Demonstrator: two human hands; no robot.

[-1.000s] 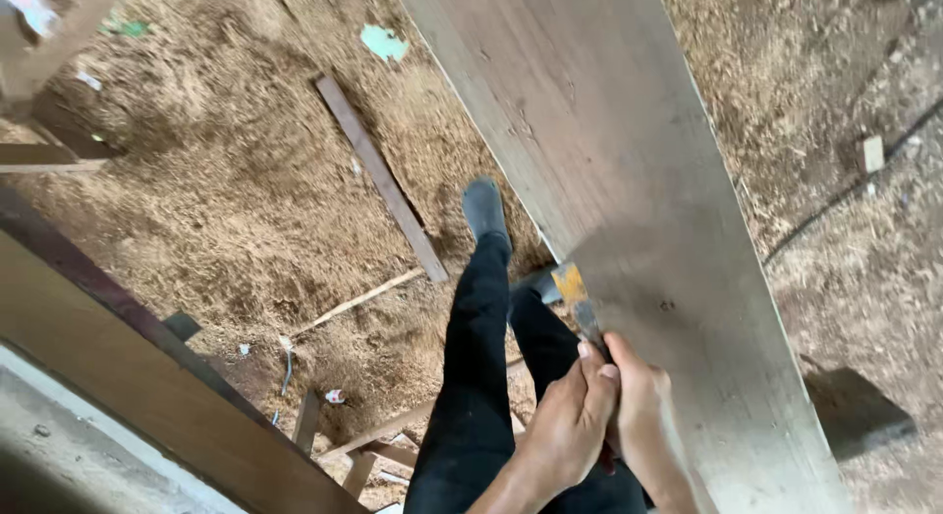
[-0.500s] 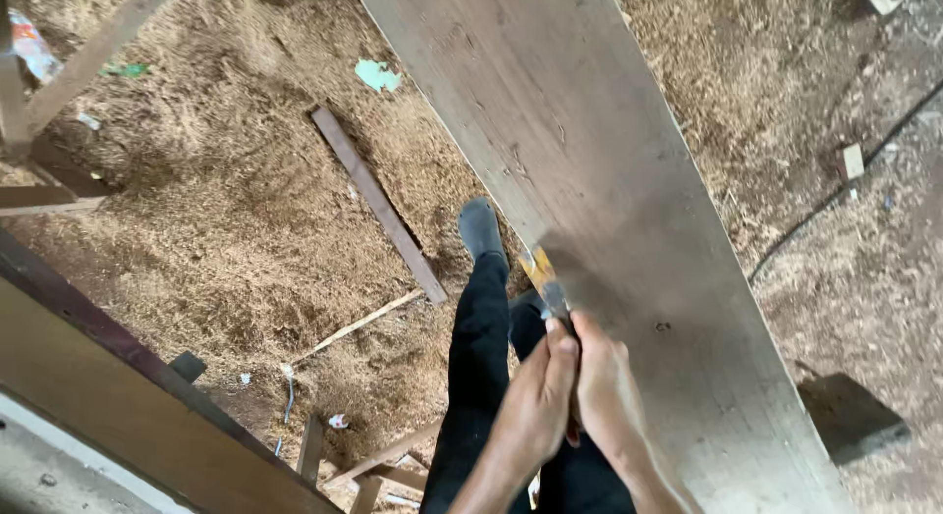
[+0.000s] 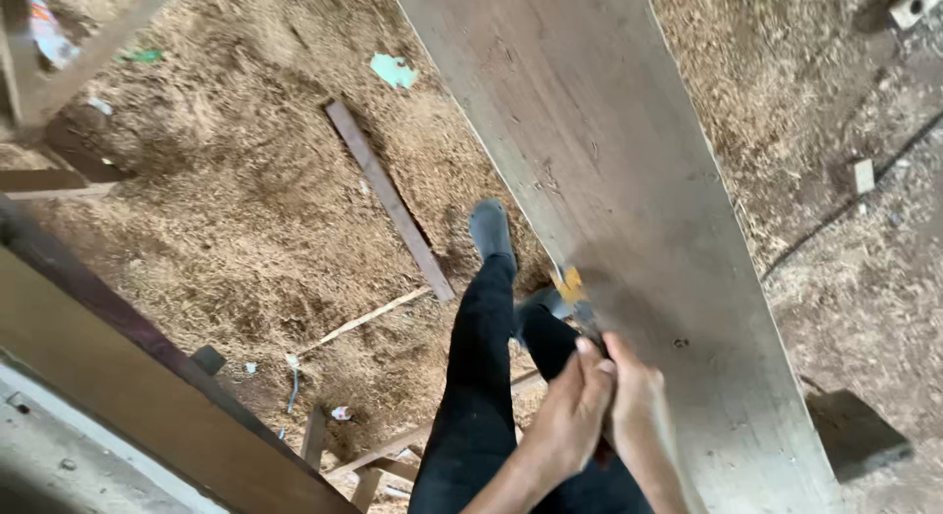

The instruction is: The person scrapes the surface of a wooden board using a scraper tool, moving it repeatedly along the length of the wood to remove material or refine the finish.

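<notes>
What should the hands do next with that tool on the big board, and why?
Probably push the tool a little further along the board's left edge. Both hands, left and right, grip its handle together, and its yellow-marked tip sits right on that edge, with much of the edge ahead.
</notes>
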